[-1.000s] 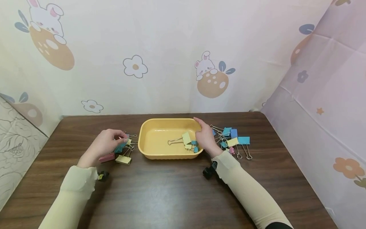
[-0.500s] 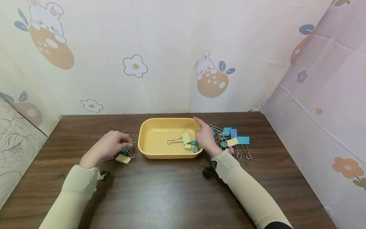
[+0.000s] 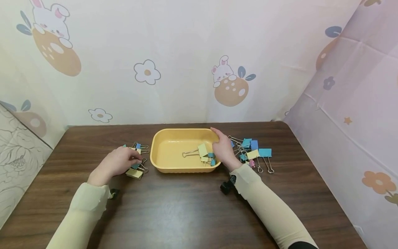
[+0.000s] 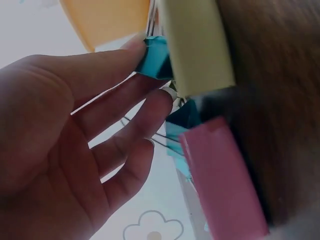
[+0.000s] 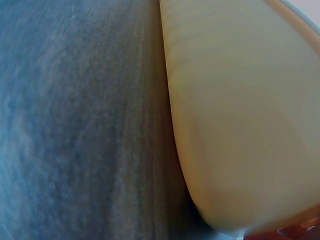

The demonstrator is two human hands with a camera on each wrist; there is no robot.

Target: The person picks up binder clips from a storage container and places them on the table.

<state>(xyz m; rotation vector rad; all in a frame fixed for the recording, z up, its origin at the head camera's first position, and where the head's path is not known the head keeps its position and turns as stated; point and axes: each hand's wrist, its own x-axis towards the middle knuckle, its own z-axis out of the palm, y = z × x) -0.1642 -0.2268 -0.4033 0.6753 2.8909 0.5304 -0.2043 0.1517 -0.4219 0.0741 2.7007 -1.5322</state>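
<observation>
My left hand [image 3: 119,161] is over the left pile of binder clips. In the left wrist view, its thumb and index finger pinch a teal binder clip [image 4: 155,59]. A large yellow binder clip [image 4: 197,47] and a pink binder clip [image 4: 223,180] lie close beside it; the pink one is hidden in the head view. At the tray's right end, my right hand [image 3: 224,149] grips the rim of the yellow tray [image 3: 169,170]. Inside the tray lie a large yellow binder clip [image 3: 202,150] and several small teal and yellow ones.
Right of the tray, a second pile holds teal, blue, yellow and pink clips, among them a large teal binder clip [image 3: 265,153]. The dark wooden table [image 3: 174,211] ends at a patterned curtain [image 3: 183,69] behind and at the right.
My left hand has shifted slightly nearer over its pile, uncovering blue and yellow clips behind it and covering the pink one. The right hand and tray stay put.
</observation>
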